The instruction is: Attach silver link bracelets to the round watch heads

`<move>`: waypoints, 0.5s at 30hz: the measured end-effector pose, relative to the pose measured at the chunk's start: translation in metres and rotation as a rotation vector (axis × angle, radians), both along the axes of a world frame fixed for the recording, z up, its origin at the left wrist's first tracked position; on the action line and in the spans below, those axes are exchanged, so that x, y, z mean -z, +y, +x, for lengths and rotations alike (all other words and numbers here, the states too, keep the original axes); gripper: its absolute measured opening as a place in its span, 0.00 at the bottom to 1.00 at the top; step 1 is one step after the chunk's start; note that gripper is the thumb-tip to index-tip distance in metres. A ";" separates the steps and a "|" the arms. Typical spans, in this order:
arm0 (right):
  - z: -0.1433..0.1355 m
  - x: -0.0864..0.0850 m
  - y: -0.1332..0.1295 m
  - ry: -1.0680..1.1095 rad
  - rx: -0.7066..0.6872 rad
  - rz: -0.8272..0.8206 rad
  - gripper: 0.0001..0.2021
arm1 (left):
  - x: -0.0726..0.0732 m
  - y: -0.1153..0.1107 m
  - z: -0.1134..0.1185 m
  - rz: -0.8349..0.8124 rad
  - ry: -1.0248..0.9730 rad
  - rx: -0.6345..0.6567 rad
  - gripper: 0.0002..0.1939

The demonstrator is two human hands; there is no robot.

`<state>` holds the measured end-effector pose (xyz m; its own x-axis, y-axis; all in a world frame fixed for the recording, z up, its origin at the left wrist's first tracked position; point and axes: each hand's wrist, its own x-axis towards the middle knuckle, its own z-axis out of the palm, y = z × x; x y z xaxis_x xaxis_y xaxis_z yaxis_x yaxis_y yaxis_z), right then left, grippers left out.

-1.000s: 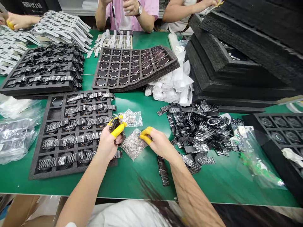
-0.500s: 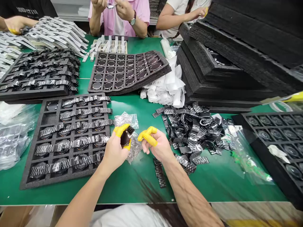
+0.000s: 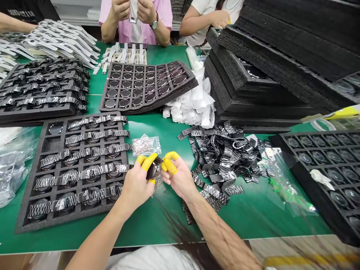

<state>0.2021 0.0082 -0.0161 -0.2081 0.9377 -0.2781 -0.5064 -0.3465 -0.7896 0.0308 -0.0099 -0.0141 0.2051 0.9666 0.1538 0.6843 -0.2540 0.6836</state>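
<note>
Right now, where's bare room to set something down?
Bare tabletop: between the forearms, short of left hand and right hand; front right, between loose black bands and the front edge; small patch between pin bag and middle tray. Crowded: around the hands, and the front-left watch tray except one slot.

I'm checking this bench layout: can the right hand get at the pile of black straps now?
Probably yes: the pile of black straps lies beside the right hand, nothing visible between, though its fingers are beside the watch.

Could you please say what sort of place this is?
Probably a watch assembly workshop: a watch head in the left hand, a foam tray holding more, and a heap of black link straps.
</note>
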 end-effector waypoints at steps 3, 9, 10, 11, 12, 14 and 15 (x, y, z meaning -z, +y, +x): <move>0.002 -0.001 0.003 0.000 0.003 -0.030 0.26 | -0.001 0.000 0.000 0.011 0.020 0.019 0.42; 0.004 -0.004 0.002 0.047 -0.051 -0.064 0.25 | -0.003 0.000 0.001 0.000 0.002 0.015 0.41; 0.004 -0.004 0.002 0.049 -0.062 -0.066 0.25 | -0.003 0.000 0.001 -0.001 -0.007 0.011 0.41; 0.005 -0.004 0.002 0.047 -0.066 -0.068 0.25 | -0.003 0.001 0.001 0.001 -0.015 0.008 0.41; 0.005 -0.004 0.003 0.044 -0.064 -0.070 0.25 | -0.004 0.001 0.001 0.008 -0.022 0.008 0.41; 0.005 -0.004 0.004 0.038 -0.043 -0.072 0.25 | -0.003 0.002 0.000 0.026 -0.027 0.012 0.40; 0.005 -0.004 0.004 0.034 -0.034 -0.072 0.25 | -0.003 0.001 0.000 0.033 -0.019 0.014 0.40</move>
<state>0.2075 0.0125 -0.0123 -0.2498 0.9078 -0.3370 -0.5195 -0.4193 -0.7445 0.0312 -0.0084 -0.0113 0.2154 0.9580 0.1892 0.6672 -0.2859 0.6878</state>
